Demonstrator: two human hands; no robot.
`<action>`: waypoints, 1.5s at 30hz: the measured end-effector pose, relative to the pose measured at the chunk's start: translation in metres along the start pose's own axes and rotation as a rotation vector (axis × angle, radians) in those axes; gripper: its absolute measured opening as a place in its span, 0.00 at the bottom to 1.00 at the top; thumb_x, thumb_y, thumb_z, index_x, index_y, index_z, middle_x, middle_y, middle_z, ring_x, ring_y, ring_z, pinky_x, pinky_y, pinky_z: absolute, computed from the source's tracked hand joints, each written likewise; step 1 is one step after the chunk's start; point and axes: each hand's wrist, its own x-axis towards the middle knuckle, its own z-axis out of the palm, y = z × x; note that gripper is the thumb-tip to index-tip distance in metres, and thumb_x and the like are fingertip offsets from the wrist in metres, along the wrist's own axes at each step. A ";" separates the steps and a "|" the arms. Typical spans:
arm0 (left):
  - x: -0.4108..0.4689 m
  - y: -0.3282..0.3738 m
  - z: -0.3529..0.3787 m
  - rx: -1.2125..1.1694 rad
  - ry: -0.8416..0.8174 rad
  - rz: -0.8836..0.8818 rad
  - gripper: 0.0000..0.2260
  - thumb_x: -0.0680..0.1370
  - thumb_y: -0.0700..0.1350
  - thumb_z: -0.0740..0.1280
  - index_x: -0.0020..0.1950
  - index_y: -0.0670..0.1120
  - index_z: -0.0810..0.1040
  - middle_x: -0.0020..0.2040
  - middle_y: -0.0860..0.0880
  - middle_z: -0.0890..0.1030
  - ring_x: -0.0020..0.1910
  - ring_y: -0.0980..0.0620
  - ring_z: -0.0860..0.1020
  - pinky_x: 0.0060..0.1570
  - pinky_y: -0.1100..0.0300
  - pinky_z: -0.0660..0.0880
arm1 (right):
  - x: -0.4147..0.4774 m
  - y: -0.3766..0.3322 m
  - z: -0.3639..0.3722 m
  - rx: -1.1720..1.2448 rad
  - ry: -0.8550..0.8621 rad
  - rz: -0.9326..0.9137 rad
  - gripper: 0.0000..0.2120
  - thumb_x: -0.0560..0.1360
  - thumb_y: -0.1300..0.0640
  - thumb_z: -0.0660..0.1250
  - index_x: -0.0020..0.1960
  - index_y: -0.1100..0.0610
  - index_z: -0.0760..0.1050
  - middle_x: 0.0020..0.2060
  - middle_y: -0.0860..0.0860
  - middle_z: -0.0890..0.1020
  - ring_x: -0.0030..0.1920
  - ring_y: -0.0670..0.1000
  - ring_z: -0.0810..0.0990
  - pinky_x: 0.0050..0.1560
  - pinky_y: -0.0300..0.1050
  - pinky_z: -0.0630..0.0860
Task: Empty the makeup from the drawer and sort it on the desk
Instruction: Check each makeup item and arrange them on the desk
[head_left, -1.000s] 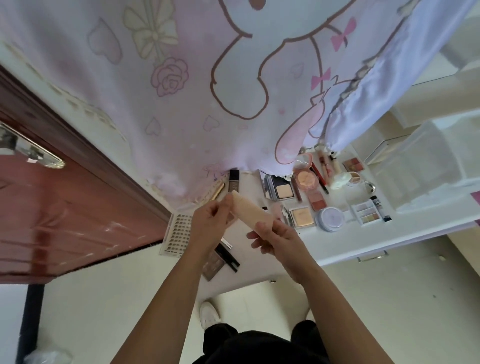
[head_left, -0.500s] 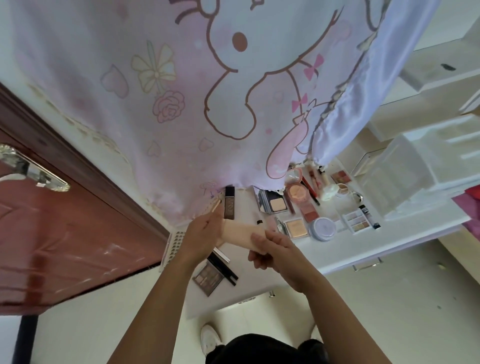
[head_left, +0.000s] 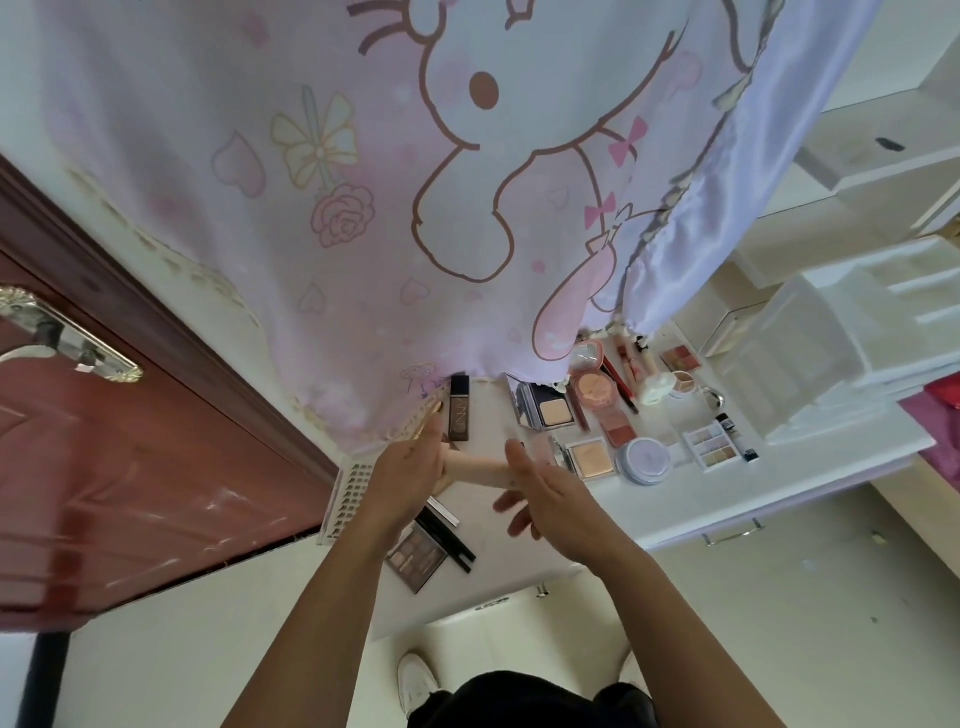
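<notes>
Tube has dropped level toward the desk; left hand holds its end, right hand loosens, fingers spread. Lay it gently beside the bottle.

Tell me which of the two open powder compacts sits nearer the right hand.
The clear-cased compact beside the lavender jar, just off the right hand; the dark-cased compact lies farther back.
</notes>
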 end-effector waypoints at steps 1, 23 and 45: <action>-0.002 0.001 0.000 0.023 0.008 0.020 0.26 0.83 0.61 0.54 0.31 0.47 0.74 0.29 0.53 0.72 0.31 0.54 0.70 0.34 0.59 0.64 | -0.001 -0.001 0.000 0.088 -0.036 0.057 0.23 0.79 0.34 0.55 0.53 0.51 0.79 0.43 0.56 0.85 0.35 0.47 0.81 0.34 0.36 0.73; 0.006 -0.005 0.000 -0.170 0.042 0.074 0.24 0.77 0.60 0.68 0.26 0.49 0.68 0.21 0.58 0.64 0.21 0.60 0.62 0.29 0.61 0.60 | 0.004 0.027 -0.005 0.360 0.058 0.000 0.15 0.73 0.59 0.76 0.58 0.52 0.80 0.50 0.52 0.85 0.48 0.51 0.83 0.51 0.44 0.81; 0.048 -0.047 0.023 -0.459 -0.019 -0.135 0.07 0.80 0.47 0.68 0.54 0.46 0.82 0.39 0.50 0.80 0.36 0.55 0.73 0.36 0.62 0.69 | 0.011 0.080 -0.017 0.664 0.192 0.213 0.15 0.74 0.62 0.74 0.60 0.56 0.80 0.53 0.56 0.84 0.52 0.54 0.83 0.52 0.45 0.81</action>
